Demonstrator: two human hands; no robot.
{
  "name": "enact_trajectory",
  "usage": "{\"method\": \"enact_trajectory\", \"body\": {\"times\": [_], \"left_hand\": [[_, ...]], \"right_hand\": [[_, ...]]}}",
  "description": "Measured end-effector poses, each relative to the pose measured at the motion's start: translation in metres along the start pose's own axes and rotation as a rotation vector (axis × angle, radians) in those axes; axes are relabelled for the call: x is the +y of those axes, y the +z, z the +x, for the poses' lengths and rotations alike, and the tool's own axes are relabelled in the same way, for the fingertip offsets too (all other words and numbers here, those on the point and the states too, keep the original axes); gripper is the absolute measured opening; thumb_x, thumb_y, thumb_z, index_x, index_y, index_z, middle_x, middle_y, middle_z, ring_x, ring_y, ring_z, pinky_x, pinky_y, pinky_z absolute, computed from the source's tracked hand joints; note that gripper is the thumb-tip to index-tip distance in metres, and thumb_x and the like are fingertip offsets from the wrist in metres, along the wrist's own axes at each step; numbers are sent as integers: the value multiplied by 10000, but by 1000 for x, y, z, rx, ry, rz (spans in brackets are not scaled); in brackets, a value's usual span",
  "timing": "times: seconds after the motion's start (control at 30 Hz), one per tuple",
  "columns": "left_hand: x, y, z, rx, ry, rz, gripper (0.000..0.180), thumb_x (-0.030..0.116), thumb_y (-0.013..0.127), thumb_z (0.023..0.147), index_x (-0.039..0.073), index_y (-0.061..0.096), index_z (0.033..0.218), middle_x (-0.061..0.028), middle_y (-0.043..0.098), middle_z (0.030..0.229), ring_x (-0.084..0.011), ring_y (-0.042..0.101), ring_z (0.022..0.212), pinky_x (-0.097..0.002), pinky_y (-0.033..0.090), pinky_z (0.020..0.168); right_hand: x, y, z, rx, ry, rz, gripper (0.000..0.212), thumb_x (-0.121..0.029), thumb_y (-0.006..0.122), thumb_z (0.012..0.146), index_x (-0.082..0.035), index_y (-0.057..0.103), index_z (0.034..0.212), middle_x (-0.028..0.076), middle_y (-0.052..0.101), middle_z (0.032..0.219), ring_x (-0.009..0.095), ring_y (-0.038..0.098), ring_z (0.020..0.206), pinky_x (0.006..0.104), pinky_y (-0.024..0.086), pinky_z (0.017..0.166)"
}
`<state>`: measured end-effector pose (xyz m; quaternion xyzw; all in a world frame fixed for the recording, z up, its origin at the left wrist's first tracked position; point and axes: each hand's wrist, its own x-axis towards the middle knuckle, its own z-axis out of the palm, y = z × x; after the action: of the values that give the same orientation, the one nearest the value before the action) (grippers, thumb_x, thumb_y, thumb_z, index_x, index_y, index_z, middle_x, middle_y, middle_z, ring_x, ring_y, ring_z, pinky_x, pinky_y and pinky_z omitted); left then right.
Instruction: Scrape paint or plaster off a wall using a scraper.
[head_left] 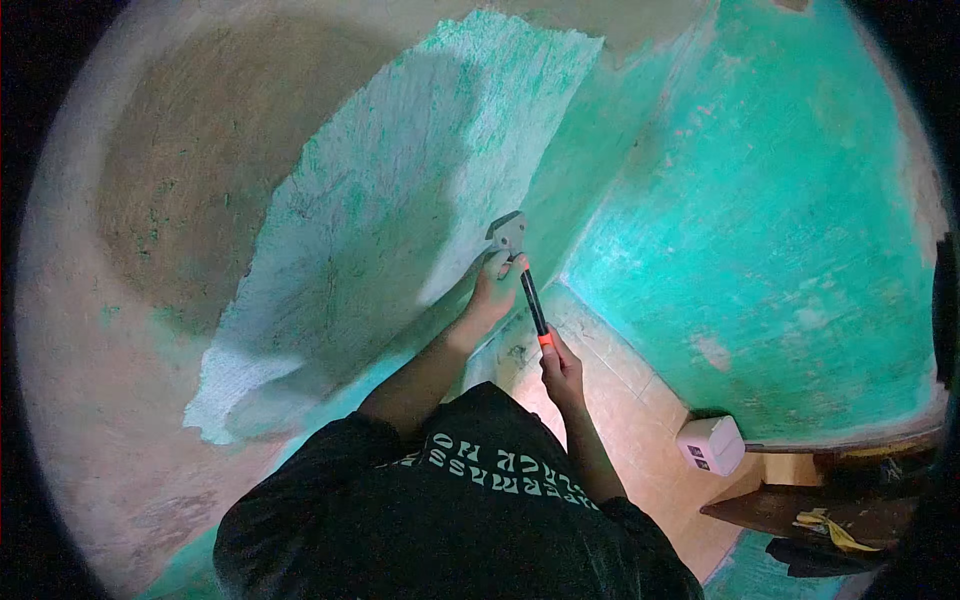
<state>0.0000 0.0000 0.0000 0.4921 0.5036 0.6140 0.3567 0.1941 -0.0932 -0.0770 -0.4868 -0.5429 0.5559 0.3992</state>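
A long-handled scraper (533,301) with a black handle, orange bands and a grey head slants up in front of me. Its wide blade (506,222) is at or close to the wall; I cannot tell whether it touches. My left hand (490,290) is closed around the upper end of the tool, just below the head. Lower down, my right hand (561,372) grips the handle by the lower orange band. Behind the scraper is a pale, patchy stretch of wall (400,170) with a ragged edge and traces of green paint.
Green painted wall (760,230) fills the right side, meeting the tiled floor (610,400). A white box-shaped container (712,445) stands on the floor at the right. Beyond it is a dark brown wooden piece (770,510) with a yellow cloth-like item (838,531) on it.
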Motion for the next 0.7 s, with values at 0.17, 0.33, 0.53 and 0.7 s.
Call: {"method": "enact_trajectory", "body": {"times": [0.17, 0.33, 0.53, 0.7], "left_hand": [[11, 0, -9, -54, -169, 102, 247, 233, 574, 1003, -5, 622, 1045, -81, 674, 900, -157, 640, 881, -310, 485, 776], [11, 3, -6, -95, -120, 129, 278, 270, 564, 1006, 2, 632, 1030, -88, 681, 935, -165, 633, 882, -319, 472, 789], [8, 4, 3, -78, -182, 59, 285, 285, 569, 1000, 10, 635, 1036, -90, 672, 956, -160, 622, 898, -319, 463, 805], [17, -1, 2, -99, -158, 125, 279, 284, 582, 991, 16, 640, 1041, -87, 668, 957, -166, 619, 892, -320, 464, 809]], "right_hand": [[-20, 2, -14, 16, -15, 38, 468, -270, 522, 1027, -54, 497, 1441, -58, 500, 769, 44, 443, 641, 207, 382, 579], [-1, -4, -10, 62, -38, -9, 460, -262, 532, 1023, -36, 511, 1423, -50, 512, 754, 49, 444, 639, 208, 382, 588], [-13, -1, 1, 74, -79, -32, 480, -286, 540, 1014, -36, 511, 1423, -51, 501, 750, 55, 456, 661, 215, 388, 605], [-4, -1, 3, 71, -70, -40, 486, -276, 534, 1014, -20, 501, 1426, -45, 517, 760, 60, 468, 681, 220, 400, 627]]}}
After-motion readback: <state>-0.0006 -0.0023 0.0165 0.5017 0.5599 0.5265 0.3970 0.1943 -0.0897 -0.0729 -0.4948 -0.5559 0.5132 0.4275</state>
